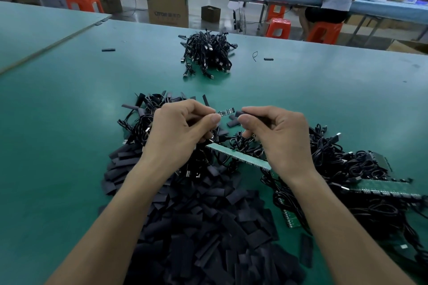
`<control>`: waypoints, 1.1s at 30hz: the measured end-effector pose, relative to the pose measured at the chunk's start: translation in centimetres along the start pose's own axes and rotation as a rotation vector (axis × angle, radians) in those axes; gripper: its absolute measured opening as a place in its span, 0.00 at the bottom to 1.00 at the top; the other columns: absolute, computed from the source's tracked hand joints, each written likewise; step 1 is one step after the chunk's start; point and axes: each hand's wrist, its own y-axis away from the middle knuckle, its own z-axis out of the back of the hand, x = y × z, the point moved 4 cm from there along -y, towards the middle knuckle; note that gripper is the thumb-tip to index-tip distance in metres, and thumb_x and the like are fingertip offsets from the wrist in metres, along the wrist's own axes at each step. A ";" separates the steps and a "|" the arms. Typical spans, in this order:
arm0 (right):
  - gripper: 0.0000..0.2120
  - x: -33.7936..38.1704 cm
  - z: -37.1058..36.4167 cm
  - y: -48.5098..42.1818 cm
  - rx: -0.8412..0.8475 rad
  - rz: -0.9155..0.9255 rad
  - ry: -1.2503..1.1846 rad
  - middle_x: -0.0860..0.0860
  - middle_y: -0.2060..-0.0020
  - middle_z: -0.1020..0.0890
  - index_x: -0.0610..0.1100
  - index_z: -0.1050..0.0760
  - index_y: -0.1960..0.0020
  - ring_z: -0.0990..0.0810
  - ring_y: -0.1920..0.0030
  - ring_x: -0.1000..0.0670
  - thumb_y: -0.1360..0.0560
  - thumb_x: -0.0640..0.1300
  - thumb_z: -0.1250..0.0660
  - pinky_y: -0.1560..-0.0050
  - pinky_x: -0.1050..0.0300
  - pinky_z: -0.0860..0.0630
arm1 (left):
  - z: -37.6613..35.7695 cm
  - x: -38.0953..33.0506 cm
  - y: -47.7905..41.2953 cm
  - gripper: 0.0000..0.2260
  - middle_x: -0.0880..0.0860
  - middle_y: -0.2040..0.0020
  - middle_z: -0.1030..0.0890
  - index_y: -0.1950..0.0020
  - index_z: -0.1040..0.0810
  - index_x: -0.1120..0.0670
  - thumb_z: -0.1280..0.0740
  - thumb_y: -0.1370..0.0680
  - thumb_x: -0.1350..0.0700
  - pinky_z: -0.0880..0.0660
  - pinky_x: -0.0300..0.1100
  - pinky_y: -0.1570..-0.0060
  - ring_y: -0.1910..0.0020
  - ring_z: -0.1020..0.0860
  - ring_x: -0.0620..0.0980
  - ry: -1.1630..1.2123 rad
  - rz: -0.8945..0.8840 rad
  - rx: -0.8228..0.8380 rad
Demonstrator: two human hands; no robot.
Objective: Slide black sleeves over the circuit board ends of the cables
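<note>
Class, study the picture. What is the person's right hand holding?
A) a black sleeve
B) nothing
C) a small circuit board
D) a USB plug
A: the right hand pinches a black sleeve between thumb and fingers, its end pointing at the circuit board that the left hand holds; the sleeve is not yet over the board.

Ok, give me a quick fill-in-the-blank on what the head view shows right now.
The left hand pinches a small bare circuit board; the right hand holds a flat ____ sleeve.
The big loose sleeve pile lies on the ____ tabletop.
A separate heap of black cables lies toward the table's ____ edge.
Missing: black; green; far.
</note>
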 end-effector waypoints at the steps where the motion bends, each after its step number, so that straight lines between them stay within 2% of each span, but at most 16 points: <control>1: 0.06 0.0 0.0 0.0 -0.004 0.003 -0.001 0.53 0.65 0.14 0.53 0.17 0.52 0.15 0.66 0.54 0.27 0.44 0.24 0.60 0.62 0.20 | -0.1 0.0 0.0 0.02 0.48 0.63 0.14 0.52 0.16 0.54 0.26 0.24 0.57 0.23 0.32 0.65 0.67 0.16 0.46 0.009 0.003 0.005; 4: 0.06 -0.1 0.0 0.0 -0.007 0.016 0.009 0.52 0.66 0.14 0.53 0.17 0.52 0.15 0.66 0.54 0.27 0.44 0.24 0.62 0.62 0.21 | -0.2 0.1 0.0 0.02 0.49 0.63 0.14 0.53 0.16 0.53 0.26 0.24 0.57 0.23 0.33 0.64 0.67 0.16 0.47 0.027 0.007 0.020; 8: 0.08 0.1 0.1 -0.1 -0.002 0.036 0.038 0.55 0.64 0.14 0.54 0.17 0.51 0.15 0.66 0.55 0.28 0.45 0.24 0.59 0.62 0.19 | -0.3 0.1 0.0 0.01 0.49 0.64 0.15 0.54 0.16 0.51 0.26 0.24 0.57 0.22 0.33 0.64 0.67 0.16 0.47 0.029 -0.005 0.035; 13: 0.15 0.1 0.2 -0.2 0.054 0.050 0.073 0.63 0.61 0.16 0.47 0.16 0.45 0.15 0.65 0.59 0.31 0.47 0.23 0.59 0.69 0.21 | -0.3 0.3 0.0 0.02 0.49 0.63 0.15 0.54 0.17 0.51 0.26 0.24 0.58 0.22 0.34 0.64 0.66 0.16 0.48 0.034 -0.008 0.044; 16: 0.18 0.2 0.4 -0.2 0.100 0.062 0.056 0.62 0.60 0.15 0.51 0.17 0.45 0.15 0.64 0.58 0.33 0.53 0.25 0.58 0.68 0.21 | -0.3 0.4 0.0 0.02 0.49 0.63 0.14 0.53 0.17 0.51 0.26 0.24 0.58 0.22 0.33 0.64 0.66 0.16 0.47 0.038 -0.010 0.052; 20: 0.15 0.1 0.8 -0.3 0.107 0.071 0.031 0.61 0.60 0.14 0.57 0.19 0.48 0.15 0.64 0.57 0.34 0.55 0.26 0.57 0.65 0.19 | -0.5 0.4 0.0 0.03 0.50 0.61 0.14 0.52 0.17 0.51 0.26 0.24 0.57 0.21 0.34 0.61 0.64 0.15 0.47 0.061 -0.011 0.081; 26: 0.16 -0.4 0.7 -0.2 0.106 0.085 0.052 0.63 0.60 0.15 0.53 0.18 0.46 0.15 0.64 0.58 0.33 0.53 0.26 0.57 0.66 0.20 | -0.7 0.5 0.0 0.03 0.50 0.60 0.14 0.53 0.17 0.51 0.27 0.23 0.59 0.20 0.37 0.60 0.63 0.15 0.48 0.095 0.000 0.095; 29: 0.16 -0.4 0.5 -0.1 0.140 0.091 0.044 0.60 0.59 0.14 0.50 0.17 0.45 0.15 0.63 0.57 0.32 0.51 0.26 0.57 0.65 0.20 | -1.0 0.5 0.1 0.03 0.50 0.60 0.14 0.52 0.17 0.51 0.28 0.23 0.60 0.19 0.38 0.60 0.62 0.15 0.49 0.100 -0.016 0.117; 33: 0.13 -0.6 0.2 -0.3 0.198 0.079 0.013 0.56 0.58 0.13 0.47 0.16 0.45 0.15 0.63 0.56 0.30 0.44 0.24 0.58 0.66 0.21 | -1.4 0.5 0.3 0.05 0.49 0.60 0.14 0.52 0.17 0.48 0.28 0.23 0.58 0.18 0.42 0.55 0.60 0.14 0.49 0.084 -0.027 0.141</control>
